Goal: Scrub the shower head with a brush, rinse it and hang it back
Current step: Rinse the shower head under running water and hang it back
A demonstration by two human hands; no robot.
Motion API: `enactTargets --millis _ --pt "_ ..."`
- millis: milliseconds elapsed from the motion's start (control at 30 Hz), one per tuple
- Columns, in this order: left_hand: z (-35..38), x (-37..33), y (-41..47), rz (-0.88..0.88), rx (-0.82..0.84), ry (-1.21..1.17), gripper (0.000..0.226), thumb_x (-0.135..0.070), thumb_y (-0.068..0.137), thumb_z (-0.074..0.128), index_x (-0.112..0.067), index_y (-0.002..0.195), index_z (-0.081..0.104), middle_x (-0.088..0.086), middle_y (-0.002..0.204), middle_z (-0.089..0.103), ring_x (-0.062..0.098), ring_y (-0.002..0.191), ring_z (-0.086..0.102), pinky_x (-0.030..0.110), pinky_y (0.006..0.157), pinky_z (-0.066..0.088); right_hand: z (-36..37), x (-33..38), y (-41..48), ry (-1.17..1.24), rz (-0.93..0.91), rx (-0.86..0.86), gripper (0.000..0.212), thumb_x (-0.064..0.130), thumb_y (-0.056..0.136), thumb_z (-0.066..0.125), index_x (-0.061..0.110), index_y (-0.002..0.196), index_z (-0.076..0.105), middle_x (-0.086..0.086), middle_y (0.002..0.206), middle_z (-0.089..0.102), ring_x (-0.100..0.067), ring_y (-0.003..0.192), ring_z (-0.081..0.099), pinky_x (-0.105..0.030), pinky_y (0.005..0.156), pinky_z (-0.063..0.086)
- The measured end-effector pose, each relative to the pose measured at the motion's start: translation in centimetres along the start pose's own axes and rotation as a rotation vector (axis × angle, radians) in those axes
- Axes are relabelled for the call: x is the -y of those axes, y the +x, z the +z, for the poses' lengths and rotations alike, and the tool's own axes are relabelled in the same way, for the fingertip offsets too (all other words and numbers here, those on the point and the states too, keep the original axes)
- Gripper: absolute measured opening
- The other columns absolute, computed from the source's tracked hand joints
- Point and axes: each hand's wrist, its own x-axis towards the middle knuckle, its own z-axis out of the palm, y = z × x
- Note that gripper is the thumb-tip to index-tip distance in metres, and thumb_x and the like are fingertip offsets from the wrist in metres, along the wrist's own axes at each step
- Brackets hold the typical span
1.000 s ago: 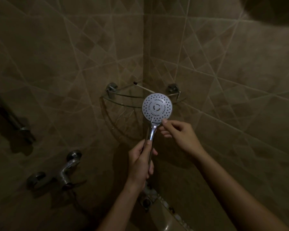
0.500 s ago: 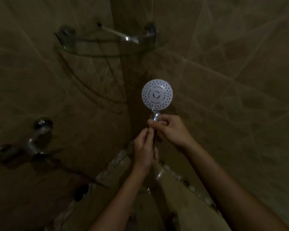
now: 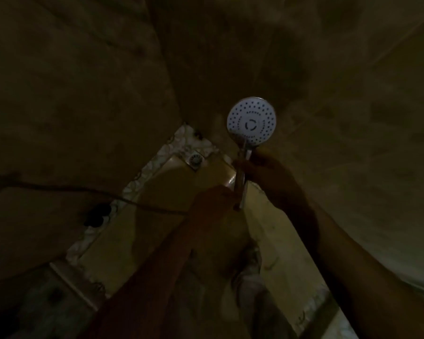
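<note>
Left hand [image 3: 213, 204] and right hand [image 3: 264, 167] grip the shower head [image 3: 251, 121] handle. Scrubbing appears pending: one hand must fetch a brush.

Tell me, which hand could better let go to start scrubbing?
Probably the right hand: it holds the neck just under the shower head, while the left hand grips the handle lower down and could steady it alone.

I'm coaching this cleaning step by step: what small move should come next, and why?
Probably free the right hand to fetch a brush while the left hand alone holds the shower head: both hands now grip its handle, its face is turned to the camera, and no brush is in view.
</note>
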Motion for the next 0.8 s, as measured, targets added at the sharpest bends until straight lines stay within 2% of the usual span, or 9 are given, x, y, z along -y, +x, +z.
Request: enactTargets --millis 100,200,300,400,467,567,633,700,800 --pt "2.6 6.1 5.8 -0.024 0.123 0.16 0.046 -0.05 0.095 0.059 -0.014 0.122 0.065 0.006 0.127 0.064 0.026 0.118 0.06 0.04 0.1 0.048 -0.1 -8.3 4.3 -0.002 0.019 -0.012 0.024 0.023 0.093 0.072 0.008 0.111 0.074 -0.019 0.103 0.074 -0.043 0.092 0.068 -0.056 0.081 0.055" --pt "5.7 12.4 11.5 -0.036 0.123 0.232 0.076 -0.07 0.082 0.052 -0.017 0.137 0.058 0.002 0.142 0.059 0.023 0.13 0.056 0.043 0.109 0.043 -0.5 -17.4 8.0 0.003 0.066 -0.016 0.023 0.031 0.088 0.076 0.009 0.096 0.075 -0.024 0.092 0.07 -0.034 0.079 0.063 -0.049 0.071 0.047" --pt "9.0 19.5 17.1 0.026 0.096 0.432 0.059 -0.053 0.097 0.049 -0.017 0.143 0.053 0.004 0.145 0.056 0.025 0.135 0.051 0.039 0.112 0.039 -1.1 -26.6 11.2 -0.002 0.148 0.009 0.041 0.042 0.081 0.077 0.003 0.094 0.069 -0.038 0.102 0.06 -0.035 0.085 0.063 -0.046 0.077 0.045" --pt "12.2 25.6 22.6 0.038 0.073 0.653 0.049 -0.038 0.104 0.043 -0.017 0.149 0.044 0.007 0.148 0.051 0.026 0.137 0.047 0.036 0.112 0.035 -1.7 -34.2 14.1 -0.037 0.194 0.016 0.022 0.032 0.088 0.075 0.01 0.093 0.075 -0.024 0.099 0.071 -0.042 0.097 0.069 -0.049 0.083 0.051" --pt "14.5 29.2 26.4 0.012 0.114 0.697 0.05 -0.036 0.105 0.04 -0.016 0.151 0.04 0.008 0.15 0.049 0.027 0.137 0.046 0.039 0.113 0.036 -2.0 -38.3 15.8 -0.035 0.242 0.016 0.01 0.021 0.091 0.073 0.012 0.091 0.078 -0.013 0.092 0.077 -0.031 0.092 0.073 -0.049 0.084 0.054" --pt "17.7 33.6 31.6 -0.039 0.136 0.686 0.046 -0.03 0.105 0.041 -0.017 0.149 0.042 0.01 0.149 0.048 0.029 0.136 0.047 0.043 0.113 0.038 -2.6 -43.1 18.1 -0.001 0.282 0.003 0.018 0.012 0.091 0.072 -0.005 0.096 0.074 -0.027 0.093 0.072 -0.029 0.085 0.07 -0.053 0.081 0.055" --pt "19.4 35.8 34.1 -0.055 0.114 0.706 0.044 -0.026 0.103 0.047 -0.019 0.146 0.045 0.01 0.15 0.047 0.03 0.136 0.047 0.045 0.113 0.038 -2.8 -45.5 19.3 0.027 0.274 0.014 0.023 0.009 0.092 0.069 -0.014 0.097 0.069 -0.025 0.087 0.07 -0.028 0.081 0.069 -0.043 0.075 0.056" --pt "21.0 37.7 36.2 -0.082 0.132 0.748 0.043 -0.026 0.103 0.048 -0.022 0.146 0.046 0.01 0.151 0.045 0.031 0.138 0.044 0.047 0.115 0.035 -2.8 -47.1 20.4 0.041 0.275 0.023 0.014 0.007 0.092 0.067 -0.006 0.092 0.073 -0.008 0.081 0.075 -0.02 0.076 0.072 -0.029 0.068 0.057" --pt "22.4 39.8 37.7 -0.126 0.148 0.775 0.042 -0.032 0.105 0.042 -0.016 0.143 0.05 0.013 0.149 0.047 0.036 0.139 0.042 0.052 0.116 0.031 -2.6 -48.3 21.5 0.076 0.28 0.017 0.019 0.027 0.073 0.078 0.01 0.081 0.078 -0.009 0.084 0.074 -0.025 0.081 0.07 -0.038 0.075 0.054"
